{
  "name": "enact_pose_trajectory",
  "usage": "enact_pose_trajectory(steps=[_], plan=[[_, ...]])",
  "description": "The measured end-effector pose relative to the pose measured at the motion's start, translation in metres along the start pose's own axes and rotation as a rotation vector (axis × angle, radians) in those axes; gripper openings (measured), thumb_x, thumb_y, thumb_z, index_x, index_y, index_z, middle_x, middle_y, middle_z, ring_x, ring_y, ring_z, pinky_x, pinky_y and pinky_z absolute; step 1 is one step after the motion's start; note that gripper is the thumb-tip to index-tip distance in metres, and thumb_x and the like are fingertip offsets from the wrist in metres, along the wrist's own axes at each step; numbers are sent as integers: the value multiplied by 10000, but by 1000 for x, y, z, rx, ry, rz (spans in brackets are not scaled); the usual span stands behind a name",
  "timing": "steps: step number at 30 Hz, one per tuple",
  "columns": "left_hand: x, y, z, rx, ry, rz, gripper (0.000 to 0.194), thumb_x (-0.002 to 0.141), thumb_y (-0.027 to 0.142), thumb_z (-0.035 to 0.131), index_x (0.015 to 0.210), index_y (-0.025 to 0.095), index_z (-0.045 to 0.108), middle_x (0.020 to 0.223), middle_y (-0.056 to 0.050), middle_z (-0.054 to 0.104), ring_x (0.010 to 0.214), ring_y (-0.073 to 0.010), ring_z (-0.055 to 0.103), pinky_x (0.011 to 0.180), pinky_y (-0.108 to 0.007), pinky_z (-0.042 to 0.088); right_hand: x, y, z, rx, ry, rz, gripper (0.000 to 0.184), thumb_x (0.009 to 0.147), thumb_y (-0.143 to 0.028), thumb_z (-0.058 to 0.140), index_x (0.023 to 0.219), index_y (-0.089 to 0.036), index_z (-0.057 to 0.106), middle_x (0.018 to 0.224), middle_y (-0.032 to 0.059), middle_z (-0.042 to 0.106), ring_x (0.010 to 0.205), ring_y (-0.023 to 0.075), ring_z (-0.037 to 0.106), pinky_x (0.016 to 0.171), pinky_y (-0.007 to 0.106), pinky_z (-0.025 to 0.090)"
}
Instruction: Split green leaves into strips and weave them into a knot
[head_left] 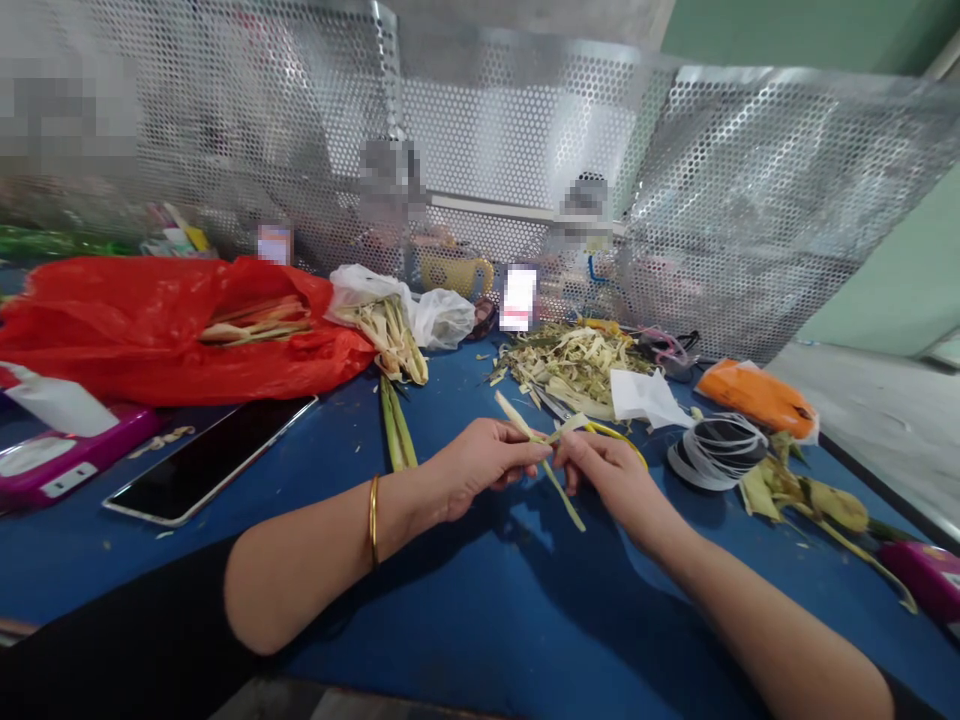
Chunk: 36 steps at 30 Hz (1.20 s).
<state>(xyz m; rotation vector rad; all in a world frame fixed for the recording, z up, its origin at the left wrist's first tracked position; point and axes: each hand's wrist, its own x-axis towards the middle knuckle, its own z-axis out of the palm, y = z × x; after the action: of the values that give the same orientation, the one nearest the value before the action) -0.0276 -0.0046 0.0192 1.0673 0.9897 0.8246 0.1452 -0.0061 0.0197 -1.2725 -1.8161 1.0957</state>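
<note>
Over the blue tabletop (pixel 480 620), both hands meet on narrow, pale green strips of dried plant leaf (pixel 561 497), which look like corn husk and cross each other. My left hand (pixel 491 455), with a gold bangle at the wrist, is closed and pinches the strips where they cross. The fingers of my right hand (pixel 600 462) are closed too, gripping the strip end on the right. One end sticks up to the left and another hangs down between the hands. Behind them lie scissors with yellow handles (pixel 634 440), partly hidden by my right hand.
A heap of shredded husk (pixel 574 360) lies behind the hands. To the left are a red plastic bag (pixel 172 330), a phone (pixel 214 460) and green stalks (pixel 396 425). To the right are a spool of white cord (pixel 716 452) and an orange packet (pixel 757 398). Perforated metal panels (pixel 510 130) close off the back.
</note>
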Motion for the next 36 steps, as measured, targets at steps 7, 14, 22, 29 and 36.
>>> enact_pose_trajectory(steps=[7,14,22,29,36], plan=[[3,-2,-1,38,-103,-34,430,780,542,550,743,123,642,584,20,521,418,-41,284,427,-224,122,3,-3,1,403,98,193,399,716,-513,670,578,-164,537,517,-41,493,473,77,421,511,221,347],[-3,-2,4,168,-53,-12,334,711,456,652,768,134,713,486,59,411,445,-57,267,461,-230,159,3,2,3,437,135,151,344,681,-428,709,547,-164,533,498,-32,517,467,81,426,498,229,340],[-10,-3,6,304,-114,38,284,683,401,675,709,126,740,461,53,402,468,-78,282,487,-247,193,6,7,-5,-135,282,-234,160,802,-333,600,839,-182,635,727,17,616,680,162,559,643,291,437],[-9,-17,12,369,-201,83,368,737,480,611,728,133,730,457,51,397,487,-87,343,488,-234,234,-4,-4,3,-218,-15,-340,174,833,-292,593,700,-194,648,674,5,636,649,148,569,625,271,428],[-14,-16,21,339,-177,52,265,700,364,649,540,153,649,408,67,383,432,-69,307,467,-235,239,-8,0,10,-158,178,-273,238,798,-246,596,575,-186,538,601,-9,560,596,129,502,585,255,398]])
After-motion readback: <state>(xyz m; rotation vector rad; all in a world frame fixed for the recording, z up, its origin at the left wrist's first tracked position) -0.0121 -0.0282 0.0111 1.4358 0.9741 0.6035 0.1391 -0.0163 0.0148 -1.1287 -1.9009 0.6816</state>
